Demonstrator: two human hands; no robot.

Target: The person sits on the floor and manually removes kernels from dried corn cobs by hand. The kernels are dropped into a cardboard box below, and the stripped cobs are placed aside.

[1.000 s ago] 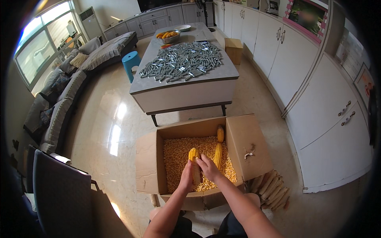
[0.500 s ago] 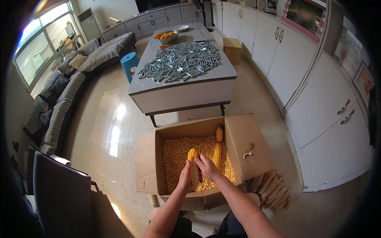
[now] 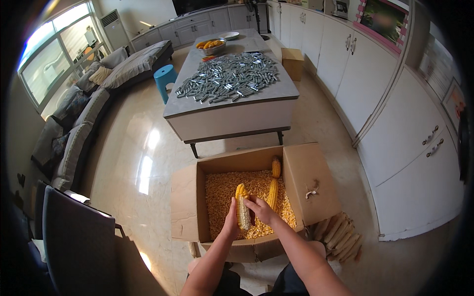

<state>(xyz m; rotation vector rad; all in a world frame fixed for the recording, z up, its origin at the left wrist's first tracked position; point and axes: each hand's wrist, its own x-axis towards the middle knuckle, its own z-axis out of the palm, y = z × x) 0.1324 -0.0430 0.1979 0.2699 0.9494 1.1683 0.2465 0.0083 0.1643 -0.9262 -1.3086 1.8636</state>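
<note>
An ear of corn [image 3: 243,212] is held upright over the cardboard box [image 3: 183,202]. Its upper part carries yellow kernels; the lower part looks pale, with kernels stripped away. My left hand [image 3: 230,221] is closed round its left side. From the right, my right hand [image 3: 261,209] presses its fingers against the ear's middle; part of those fingers is hidden. Loose corn kernels [image 3: 222,185] cover the box's bottom. Two more ears lie along its right inner side: a yellow ear [image 3: 272,194] and, beyond it, a darker-tipped ear [image 3: 276,166].
Stripped cobs [image 3: 340,237] are heaped on the floor at the box's right. A table [image 3: 227,117] beyond the box bears a pile of small metal cylinders [image 3: 227,76] and a bowl of corn [image 3: 211,46]. A blue stool [image 3: 165,79] and dark chair [image 3: 74,241] stand at left.
The held ear has turned, so its pale stripped side now shows. Both hands stay on it over the box. The whole view has shifted slightly.
</note>
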